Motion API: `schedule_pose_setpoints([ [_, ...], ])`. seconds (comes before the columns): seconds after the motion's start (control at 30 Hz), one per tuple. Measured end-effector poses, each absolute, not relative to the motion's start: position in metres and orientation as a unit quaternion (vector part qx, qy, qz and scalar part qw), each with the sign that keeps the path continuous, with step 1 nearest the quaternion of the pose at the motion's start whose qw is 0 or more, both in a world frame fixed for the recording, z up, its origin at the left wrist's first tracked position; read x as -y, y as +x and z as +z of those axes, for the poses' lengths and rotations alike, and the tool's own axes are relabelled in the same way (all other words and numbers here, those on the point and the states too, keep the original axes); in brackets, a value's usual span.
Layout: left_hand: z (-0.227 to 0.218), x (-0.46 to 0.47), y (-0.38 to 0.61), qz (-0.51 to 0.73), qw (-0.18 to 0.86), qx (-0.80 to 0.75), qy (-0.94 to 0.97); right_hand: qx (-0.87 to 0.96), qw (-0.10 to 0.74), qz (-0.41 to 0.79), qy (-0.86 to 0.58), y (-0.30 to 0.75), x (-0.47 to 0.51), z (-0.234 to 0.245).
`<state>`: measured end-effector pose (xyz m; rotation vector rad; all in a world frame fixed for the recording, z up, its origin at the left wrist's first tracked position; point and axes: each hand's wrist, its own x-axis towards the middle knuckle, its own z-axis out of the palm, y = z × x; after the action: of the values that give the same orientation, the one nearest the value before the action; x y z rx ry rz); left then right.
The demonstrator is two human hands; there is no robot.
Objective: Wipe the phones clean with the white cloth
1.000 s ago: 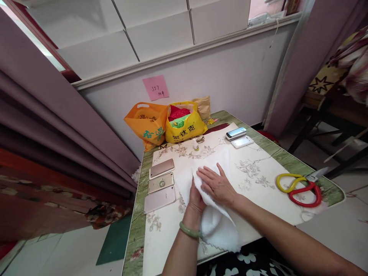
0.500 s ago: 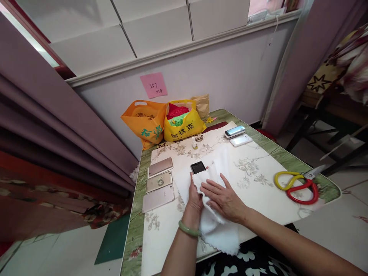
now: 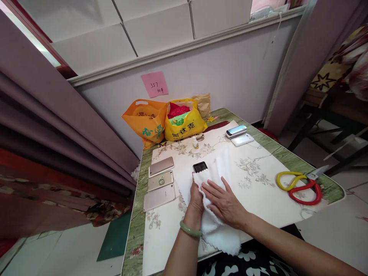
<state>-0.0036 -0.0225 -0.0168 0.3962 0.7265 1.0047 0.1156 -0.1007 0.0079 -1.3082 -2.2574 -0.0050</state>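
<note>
A black phone [image 3: 200, 166] lies on the flowered mat, its near part covered by a white fluffy cloth [image 3: 220, 234]. My right hand [image 3: 224, 201] lies flat on the cloth with fingers stretched out, pressing it onto the phone. My left hand [image 3: 196, 199], with a green bangle on the wrist, grips the phone's left side; its fingers are mostly hidden under the cloth. The cloth hangs over the table's near edge.
Three rose-gold phones [image 3: 160, 181] lie in a column at the left. Two more phones [image 3: 238, 135] sit at the far right. Red and yellow scissors [image 3: 300, 186] lie at the right edge. Orange and yellow bags [image 3: 163, 122] and a small bottle [image 3: 195, 143] stand at the back.
The cloth and my right hand have slid toward me, uncovering the far end of the black phone. My left hand has stayed at the phone's side.
</note>
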Motion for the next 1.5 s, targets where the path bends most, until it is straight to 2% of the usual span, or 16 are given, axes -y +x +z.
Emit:
schedule_pose_setpoints([
  [0.33,-0.003,0.023,0.001,0.473,0.817,-0.283,0.170,0.762,0.277,0.008,-0.585,0.112,0.043,0.024],
  [0.53,0.000,0.020,0.005,0.471,0.821,-0.287,0.146,0.732,0.347,-0.005,-0.586,0.134,0.058,0.007],
  [0.63,0.004,0.022,0.005,0.456,0.831,-0.270,0.167,0.688,0.403,0.040,-0.602,0.145,0.068,-0.005],
  [0.77,0.009,0.028,0.006,0.487,0.791,-0.290,0.232,0.550,0.520,0.181,-0.629,0.148,0.069,-0.017],
  [0.83,0.010,0.030,0.008,0.500,0.773,-0.305,0.245,0.503,0.552,0.227,-0.625,0.147,0.068,-0.020],
  [1.27,0.014,0.026,0.019,0.504,0.729,-0.420,0.196,0.436,0.605,0.286,-0.602,0.146,0.071,-0.024],
  [1.5,0.019,0.024,0.013,0.420,0.801,-0.406,0.135,0.370,0.644,0.298,-0.600,0.147,0.070,-0.029],
])
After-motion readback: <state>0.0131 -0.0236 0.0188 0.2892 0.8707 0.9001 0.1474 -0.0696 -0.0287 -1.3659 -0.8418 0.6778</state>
